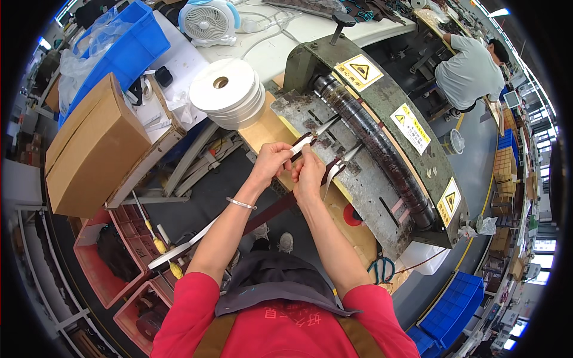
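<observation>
My left hand [271,162] is closed in a pinch on a narrow white strip [303,142] that lies along a dark band. Right beside it, my right hand [309,173] is also closed, its fingertips at the same strip. Both hands are over the near edge of a worn metal plate [364,179]. Two pointed metal guides stand on the plate, and a second white strip [334,172] hangs by the nearer guide. Below my hands a dark maroon strap [271,210] runs down to the left. Beyond the plate is the dark roller [382,152] of a green machine [412,101].
White spools [230,89] are stacked to the left of the plate. A cardboard box [98,146], a blue crate [122,48] and a small fan [206,21] stand farther left. Blue-handled scissors [381,268] lie near my right elbow. Red bins [107,256] sit low left. Another person [468,71] sits far right.
</observation>
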A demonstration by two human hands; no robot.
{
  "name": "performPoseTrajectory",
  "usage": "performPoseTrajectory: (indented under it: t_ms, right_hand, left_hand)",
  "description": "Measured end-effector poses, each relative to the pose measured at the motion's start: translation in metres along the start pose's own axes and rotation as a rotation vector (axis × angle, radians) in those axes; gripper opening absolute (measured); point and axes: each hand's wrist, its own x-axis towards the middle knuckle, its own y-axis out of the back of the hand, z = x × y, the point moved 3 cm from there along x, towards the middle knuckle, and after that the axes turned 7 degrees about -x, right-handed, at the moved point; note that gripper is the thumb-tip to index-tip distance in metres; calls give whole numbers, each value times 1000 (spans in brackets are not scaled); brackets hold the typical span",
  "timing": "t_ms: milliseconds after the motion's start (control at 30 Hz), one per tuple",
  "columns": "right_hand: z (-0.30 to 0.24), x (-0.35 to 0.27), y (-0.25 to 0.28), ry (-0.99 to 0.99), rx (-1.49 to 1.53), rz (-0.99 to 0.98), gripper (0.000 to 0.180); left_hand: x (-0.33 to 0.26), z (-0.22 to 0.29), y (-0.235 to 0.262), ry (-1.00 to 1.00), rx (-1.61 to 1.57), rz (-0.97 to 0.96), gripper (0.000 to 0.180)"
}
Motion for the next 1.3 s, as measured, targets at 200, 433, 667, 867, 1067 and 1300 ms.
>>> performPoseTrajectory:
  t_ms: [200, 433, 667, 867, 1067, 1300]
  right_hand:
    - [11, 12, -7, -4, -18, -71, 21]
    - [22, 29, -3, 176, -106, -109, 22]
    - [21, 22, 3, 124, -256, -133, 45]
    - [43, -37, 23, 158, -296, -166, 43]
    - [165, -130, 66, 84, -695, -631, 19]
    - [58, -108, -90, 1382, -1151, -633, 15]
  left_hand:
    - [-4, 2, 3, 34, 123, 17, 11]
    - [-66, -5, 86, -104, 360, -69, 16]
    - [-250, 12, 196, -243, 378, 506, 22]
    - [-415, -62, 250, -183, 194, 1022, 19]
    - [-532, -161, 259, -24, 142, 1217, 14]
    - [-658, -248, 264, 62, 201, 1385, 15]
